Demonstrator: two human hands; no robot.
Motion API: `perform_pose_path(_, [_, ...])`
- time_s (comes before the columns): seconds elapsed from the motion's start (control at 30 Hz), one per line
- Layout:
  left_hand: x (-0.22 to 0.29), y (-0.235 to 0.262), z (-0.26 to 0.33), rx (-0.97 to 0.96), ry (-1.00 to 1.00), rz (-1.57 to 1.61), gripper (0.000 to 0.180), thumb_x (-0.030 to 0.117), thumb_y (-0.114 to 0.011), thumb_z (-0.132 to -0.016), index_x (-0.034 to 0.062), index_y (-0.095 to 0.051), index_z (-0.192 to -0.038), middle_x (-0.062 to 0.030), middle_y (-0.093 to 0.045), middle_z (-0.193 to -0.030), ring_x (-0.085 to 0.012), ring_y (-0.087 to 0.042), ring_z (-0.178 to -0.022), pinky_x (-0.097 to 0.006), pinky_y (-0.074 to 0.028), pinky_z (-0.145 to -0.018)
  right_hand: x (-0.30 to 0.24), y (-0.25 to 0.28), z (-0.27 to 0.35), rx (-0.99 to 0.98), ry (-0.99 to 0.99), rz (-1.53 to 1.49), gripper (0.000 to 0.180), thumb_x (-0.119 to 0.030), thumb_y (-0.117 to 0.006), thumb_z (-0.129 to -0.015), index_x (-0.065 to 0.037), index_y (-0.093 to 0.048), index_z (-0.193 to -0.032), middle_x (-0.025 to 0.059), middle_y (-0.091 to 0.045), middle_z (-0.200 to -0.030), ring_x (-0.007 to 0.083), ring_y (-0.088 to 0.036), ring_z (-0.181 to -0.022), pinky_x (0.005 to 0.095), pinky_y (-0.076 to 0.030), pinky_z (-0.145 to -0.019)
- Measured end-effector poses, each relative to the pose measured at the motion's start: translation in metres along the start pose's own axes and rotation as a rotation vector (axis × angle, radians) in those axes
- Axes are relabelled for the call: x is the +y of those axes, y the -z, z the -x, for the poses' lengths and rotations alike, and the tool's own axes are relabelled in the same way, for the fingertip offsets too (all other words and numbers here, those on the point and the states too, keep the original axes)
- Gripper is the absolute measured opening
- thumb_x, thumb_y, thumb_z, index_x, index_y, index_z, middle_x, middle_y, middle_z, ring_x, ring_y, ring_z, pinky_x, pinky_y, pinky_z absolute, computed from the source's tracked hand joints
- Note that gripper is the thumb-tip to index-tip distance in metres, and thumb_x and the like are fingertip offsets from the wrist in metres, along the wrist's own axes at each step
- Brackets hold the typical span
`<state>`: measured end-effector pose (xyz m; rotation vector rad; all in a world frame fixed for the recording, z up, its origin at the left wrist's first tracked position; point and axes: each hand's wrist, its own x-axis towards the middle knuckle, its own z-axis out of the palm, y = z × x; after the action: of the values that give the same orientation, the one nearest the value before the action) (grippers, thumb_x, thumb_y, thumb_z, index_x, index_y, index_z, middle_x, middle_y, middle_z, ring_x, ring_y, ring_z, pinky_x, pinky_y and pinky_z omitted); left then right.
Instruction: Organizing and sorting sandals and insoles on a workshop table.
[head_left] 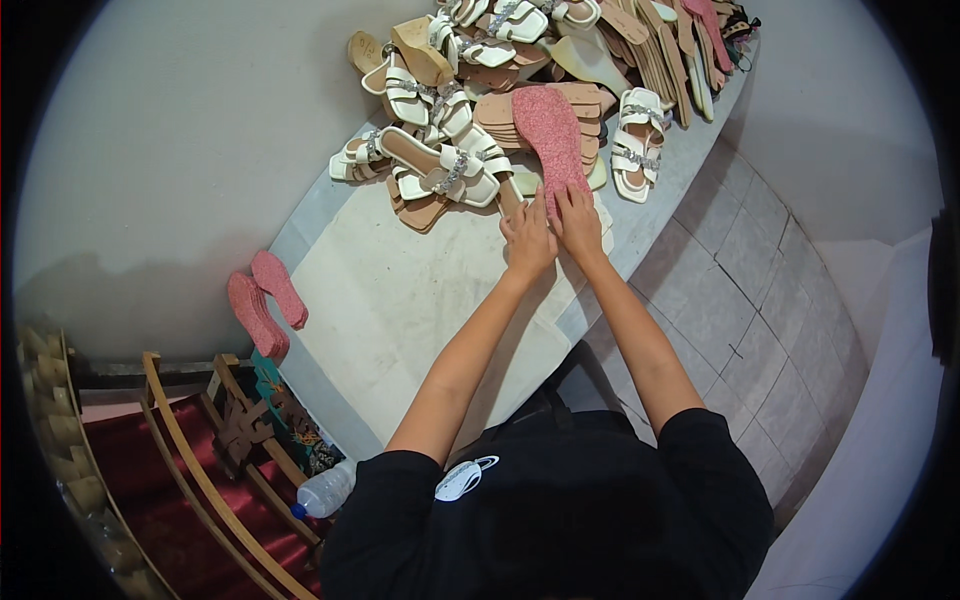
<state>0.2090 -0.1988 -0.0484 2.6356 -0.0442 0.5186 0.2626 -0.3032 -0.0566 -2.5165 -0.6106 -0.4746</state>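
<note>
A pink speckled insole point(550, 125) lies lengthwise over a stack of tan insoles point(495, 112), its narrow end toward me. My left hand point(529, 240) is at the left edge of that narrow end, with its fingers closed against the insole. On the right edge, my right hand point(578, 222) grips the same end, fingers over the top. Both thumbs are mostly hidden, as is whatever lies beneath the hands. White sandals with glittery straps point(440, 170) are heaped just left of the insole. Another pair of white sandals point(638, 145) sits to its right.
More tan soles point(660, 60) stand stacked at the far right of the table point(390, 290). Pink insoles point(258, 315) rest in two piles on its left edge. A clear bottle point(325, 490) and a wooden rack point(190, 450) are at lower left. Grey floor tiles point(740, 290) lie right.
</note>
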Motion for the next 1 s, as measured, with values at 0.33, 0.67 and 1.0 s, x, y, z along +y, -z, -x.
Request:
perform_pose_path(0.33, [-0.01, 0.006, 0.002, -0.023, 0.043, -0.003, 0.081, 0.002, -0.048, -0.063, 0.0034, -0.015, -0.136, -0.0058, -0.047, -0.118, -0.0239, -0.037, -0.113, -0.047, -0.021, -0.087, 0.006, -0.002, -0.005, -0.016, 0.193, 0.188, 0.049, -0.023, -0.067, -0.065, -0.004, -0.051, -0.108, 0.0145, -0.05, -0.108, 0.0281, -0.05, -0.087, 0.0388, -0.042, -0.077])
perform_pose_path(0.67, [-0.017, 0.013, -0.01, -0.046, -0.101, 0.07, 0.079, 0.001, -0.048, -0.064, 0.0026, -0.016, -0.136, -0.0023, -0.049, -0.119, -0.0205, -0.037, -0.114, -0.045, -0.022, -0.089, 0.035, 0.012, -0.028, -0.14, 0.392, 0.085, 0.034, -0.026, -0.06, -0.073, -0.005, -0.055, -0.1, 0.0114, -0.054, -0.1, 0.0278, -0.053, -0.08, 0.036, -0.045, -0.067])
perform_pose_path(1.0, [-0.009, 0.006, -0.008, -0.031, -0.133, 0.085, 0.081, 0.004, -0.047, -0.067, 0.0012, -0.006, -0.137, -0.0005, -0.049, -0.123, -0.021, -0.035, -0.115, -0.047, -0.021, -0.09, 0.041, 0.035, -0.04, -0.287, 0.247, -0.058, 0.024, -0.028, -0.048, -0.085, -0.011, -0.057, -0.098, 0.0089, -0.059, -0.088, 0.027, -0.056, -0.083, 0.0387, -0.046, -0.066])
